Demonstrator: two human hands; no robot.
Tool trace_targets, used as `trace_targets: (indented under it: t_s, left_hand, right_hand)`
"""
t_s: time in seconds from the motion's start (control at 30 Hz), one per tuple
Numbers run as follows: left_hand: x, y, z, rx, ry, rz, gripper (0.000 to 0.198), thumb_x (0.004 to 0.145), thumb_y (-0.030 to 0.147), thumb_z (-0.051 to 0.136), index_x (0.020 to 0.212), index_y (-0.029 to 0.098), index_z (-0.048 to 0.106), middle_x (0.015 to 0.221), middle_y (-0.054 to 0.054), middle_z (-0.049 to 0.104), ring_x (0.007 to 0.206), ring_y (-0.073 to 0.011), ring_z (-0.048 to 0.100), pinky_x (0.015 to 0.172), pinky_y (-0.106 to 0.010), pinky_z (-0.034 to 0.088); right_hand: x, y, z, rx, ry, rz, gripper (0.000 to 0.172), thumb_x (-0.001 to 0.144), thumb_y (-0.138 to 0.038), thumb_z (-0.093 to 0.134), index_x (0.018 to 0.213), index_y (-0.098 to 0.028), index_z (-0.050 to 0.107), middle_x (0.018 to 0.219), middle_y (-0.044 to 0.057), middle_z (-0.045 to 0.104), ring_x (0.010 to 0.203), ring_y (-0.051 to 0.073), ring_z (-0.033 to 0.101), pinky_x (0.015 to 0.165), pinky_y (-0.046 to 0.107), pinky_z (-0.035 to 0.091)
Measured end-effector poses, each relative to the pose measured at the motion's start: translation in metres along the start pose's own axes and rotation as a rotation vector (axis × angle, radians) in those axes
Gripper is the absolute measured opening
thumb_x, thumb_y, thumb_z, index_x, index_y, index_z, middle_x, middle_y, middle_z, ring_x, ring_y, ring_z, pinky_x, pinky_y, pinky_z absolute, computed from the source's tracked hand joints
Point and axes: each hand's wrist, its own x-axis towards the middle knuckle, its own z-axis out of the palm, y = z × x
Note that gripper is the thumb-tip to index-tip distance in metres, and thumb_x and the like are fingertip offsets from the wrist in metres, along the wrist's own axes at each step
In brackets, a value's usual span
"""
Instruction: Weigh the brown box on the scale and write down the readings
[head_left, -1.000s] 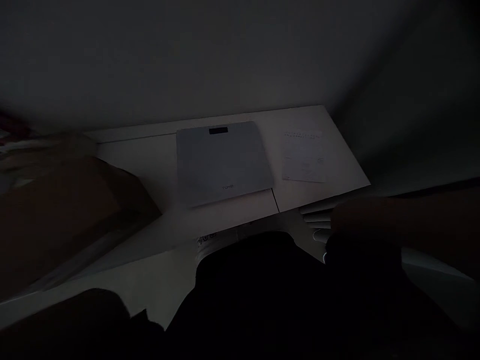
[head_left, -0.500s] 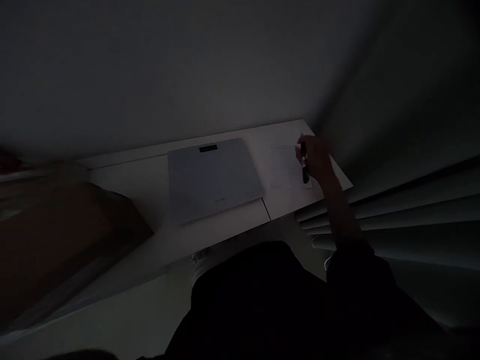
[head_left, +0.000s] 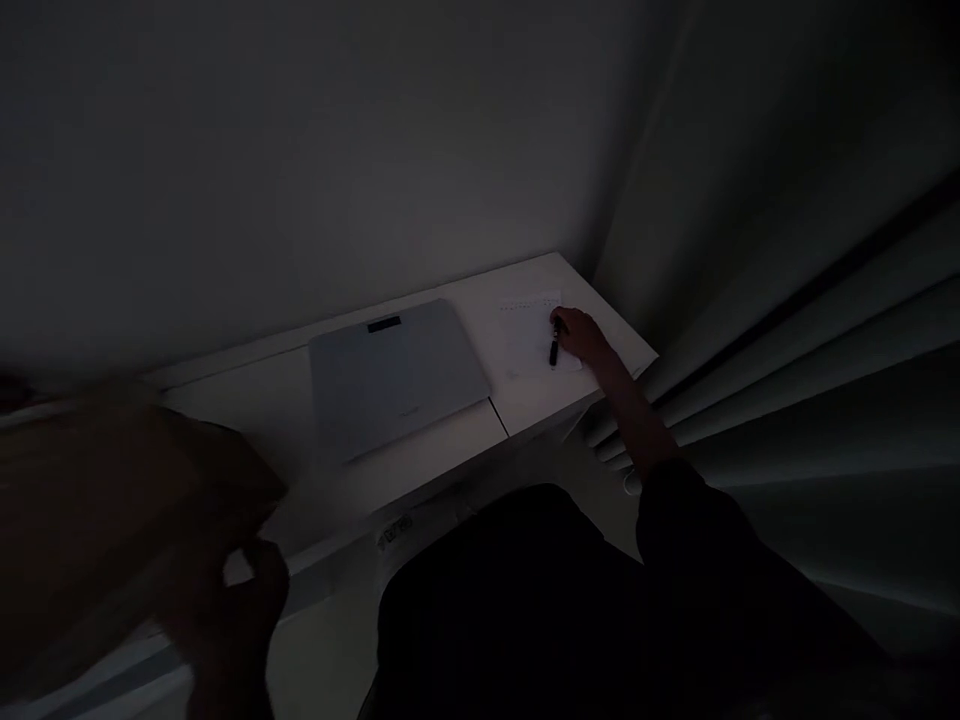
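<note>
Now, dim light, but the right hand is out at the far right corner of the white surface, fingers closed on a black pen. Pen tip is down on a sheet of paper that lies flat in that corner, close to the right edge. Whatever is printed on the sheet is too faint to read. Mid-surface, just beside the paper, lies a flat grey scale, its dark display toward the back edge. Over at the left end, a brown cardboard box sits on the surface. The left hand is low by the front edge next to that box, blurred; whether its fingers are apart or together, I cannot tell.
</note>
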Motion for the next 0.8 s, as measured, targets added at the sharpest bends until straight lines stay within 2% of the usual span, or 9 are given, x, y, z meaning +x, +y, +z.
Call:
trace_targets:
  t_s: [0.07, 0.13, 0.3, 0.4, 0.47, 0.53, 0.63, 0.73, 0.8]
  left_hand:
    - [-0.008, -0.008, -0.004, 0.110, 0.040, 0.155, 0.025, 0.066, 0.030, 0.061, 0.087, 0.028, 0.075, 0.092, -0.008, 0.071, 0.107, -0.0426, 0.065, 0.105, -0.066, 0.046]
    - [-0.016, -0.016, -0.008, 0.158, 0.057, 0.213, 0.027, 0.068, 0.029, 0.057, 0.088, 0.027, 0.076, 0.088, -0.008, 0.071, 0.104, -0.0422, 0.067, 0.101, -0.065, 0.048]
    - [-0.031, -0.036, -0.025, 0.227, 0.079, 0.214, 0.035, 0.069, 0.023, 0.056, 0.097, 0.027, 0.076, 0.100, -0.007, 0.073, 0.107, -0.0369, 0.068, 0.102, -0.058, 0.051]
    - [-0.038, -0.044, -0.043, 0.243, 0.144, 0.167, 0.034, 0.068, 0.024, 0.056, 0.095, 0.026, 0.075, 0.098, -0.007, 0.073, 0.108, -0.0389, 0.067, 0.104, -0.061, 0.049]
    - [-0.041, -0.050, -0.058, 0.293, 0.213, 0.081, 0.029, 0.070, 0.027, 0.055, 0.092, 0.026, 0.074, 0.094, -0.008, 0.072, 0.105, -0.0410, 0.066, 0.103, -0.065, 0.047]
    - [-0.043, -0.056, -0.073, 0.360, 0.290, -0.012, 0.026, 0.074, 0.030, 0.054, 0.093, 0.025, 0.071, 0.095, -0.011, 0.070, 0.108, -0.0434, 0.064, 0.103, -0.068, 0.045]
    - [-0.038, -0.066, -0.093, 0.373, 0.434, -0.044, 0.027, 0.074, 0.026, 0.054, 0.099, 0.023, 0.066, 0.107, -0.014, 0.068, 0.116, -0.0421, 0.060, 0.106, -0.066, 0.042]
    - [-0.021, -0.077, -0.105, 0.135, 0.616, -0.073, 0.044, 0.062, 0.023, 0.057, 0.106, 0.020, 0.057, 0.115, -0.014, 0.063, 0.107, -0.0358, 0.063, 0.094, -0.057, 0.051]
    - [-0.005, -0.084, -0.109, -0.044, 0.683, -0.180, 0.051, 0.058, 0.026, 0.058, 0.108, 0.018, 0.055, 0.112, -0.011, 0.062, 0.108, -0.0313, 0.061, 0.101, -0.054, 0.048]
  right_hand:
    - [-0.001, -0.001, 0.001, -0.009, -0.002, 0.003, 0.037, 0.086, -0.009, 0.041, 0.118, -0.016, 0.059, 0.118, 0.017, 0.065, 0.099, 0.026, 0.055, 0.082, 0.036, 0.038]
    - [-0.001, -0.002, 0.002, -0.022, -0.010, 0.006, 0.039, 0.086, -0.008, 0.041, 0.119, -0.015, 0.059, 0.117, 0.018, 0.065, 0.097, 0.026, 0.054, 0.081, 0.036, 0.038]
    - [-0.001, -0.008, 0.002, -0.054, -0.024, 0.011, 0.042, 0.085, -0.006, 0.042, 0.123, -0.014, 0.059, 0.118, 0.021, 0.064, 0.097, 0.028, 0.054, 0.080, 0.038, 0.039]
    - [-0.004, -0.014, -0.009, -0.069, -0.003, 0.014, 0.042, 0.086, -0.008, 0.039, 0.125, -0.013, 0.056, 0.115, 0.022, 0.064, 0.096, 0.029, 0.055, 0.081, 0.039, 0.040]
    - [-0.007, -0.026, -0.017, -0.057, 0.067, 0.012, 0.042, 0.088, -0.007, 0.033, 0.124, -0.014, 0.054, 0.110, 0.020, 0.063, 0.097, 0.029, 0.055, 0.081, 0.039, 0.041]
    - [-0.009, -0.051, -0.022, 0.030, 0.196, -0.034, 0.037, 0.090, -0.010, 0.029, 0.115, -0.015, 0.055, 0.100, 0.016, 0.062, 0.095, 0.027, 0.055, 0.082, 0.038, 0.042]
    - [-0.012, -0.115, -0.014, 0.259, 0.303, -0.206, 0.027, 0.095, -0.019, 0.031, 0.105, -0.018, 0.056, 0.095, 0.011, 0.061, 0.089, 0.022, 0.057, 0.085, 0.037, 0.045]
    - [-0.015, -0.199, 0.013, 0.515, 0.162, -0.358, 0.027, 0.097, -0.030, 0.037, 0.112, -0.021, 0.057, 0.097, 0.009, 0.062, 0.086, 0.019, 0.059, 0.080, 0.034, 0.049]
    - [-0.017, -0.255, 0.037, 0.673, 0.031, -0.434, 0.034, 0.097, -0.040, 0.040, 0.122, -0.023, 0.056, 0.113, 0.011, 0.063, 0.101, 0.021, 0.061, 0.087, 0.036, 0.051]
